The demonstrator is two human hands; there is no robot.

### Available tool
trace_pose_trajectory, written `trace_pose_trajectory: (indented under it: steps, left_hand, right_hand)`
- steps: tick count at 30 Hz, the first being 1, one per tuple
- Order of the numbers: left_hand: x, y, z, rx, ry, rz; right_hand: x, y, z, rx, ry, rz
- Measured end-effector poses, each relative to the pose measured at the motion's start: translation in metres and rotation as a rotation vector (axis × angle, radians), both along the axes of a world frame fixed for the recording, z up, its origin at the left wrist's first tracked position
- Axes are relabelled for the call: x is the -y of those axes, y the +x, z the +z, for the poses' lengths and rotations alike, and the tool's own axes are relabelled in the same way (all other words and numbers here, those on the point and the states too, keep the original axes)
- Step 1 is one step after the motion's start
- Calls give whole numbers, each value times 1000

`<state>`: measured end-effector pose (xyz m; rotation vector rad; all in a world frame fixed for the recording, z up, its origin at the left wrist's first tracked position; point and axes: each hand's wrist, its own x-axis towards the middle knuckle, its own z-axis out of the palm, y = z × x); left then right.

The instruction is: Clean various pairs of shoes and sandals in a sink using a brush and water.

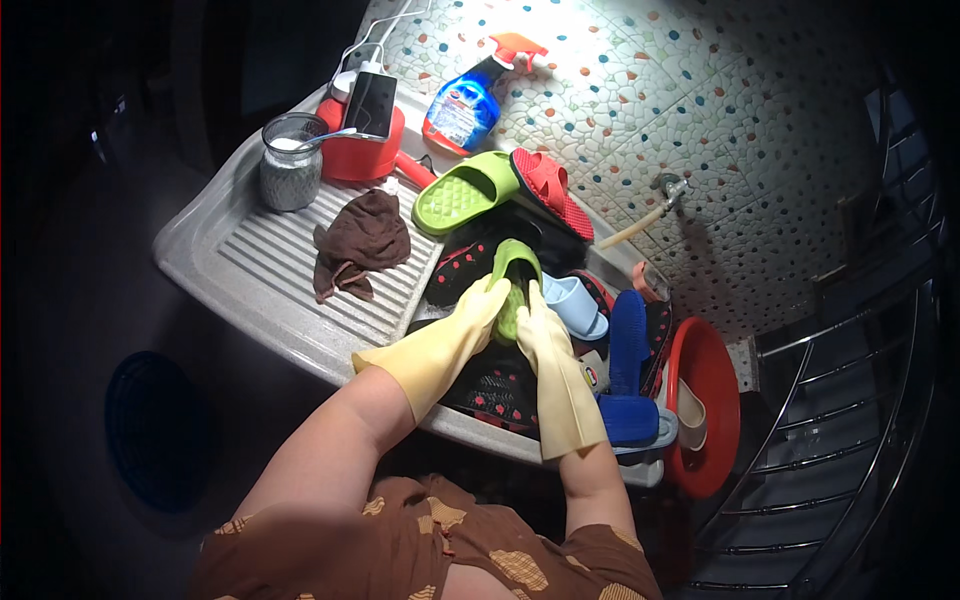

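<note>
Both hands wear long cream rubber gloves. Between them is a green slide sandal, its strap toward the far side. My left hand grips its left edge and my right hand its right edge. Beneath the sandal, the sink basin is lined with a black, red-dotted thing whose kind I cannot tell. Another green slide sandal rests just beyond, beside a red slide sandal. To the right of my right hand sit a light blue slide sandal and a dark blue sandal.
On the stone sink's ribbed washboard lie a crumpled brown cloth and a glass jar of white powder. A phone leans on a red container. Behind stand a spray bottle and wall tap. A red basin is at right.
</note>
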<state>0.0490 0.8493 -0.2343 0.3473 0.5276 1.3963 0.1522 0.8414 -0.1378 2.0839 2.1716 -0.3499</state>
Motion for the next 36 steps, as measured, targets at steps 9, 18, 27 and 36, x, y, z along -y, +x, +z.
trace_pose_trajectory:
  steps: [9,18,27,36]
  left_hand:
    - [-11,7,-30,-718,-245,307]
    - [8,3,0,-1136,30,234]
    - [17,1,7,-1099,30,139]
    - [0,-16,-16,-1246,26,143]
  right_hand:
    - [82,-19,38,-119,-40,62]
    - [-20,4,-14,-138,62,262]
    - [13,29,17,-88,78,166]
    - [42,10,13,-185,-3,325]
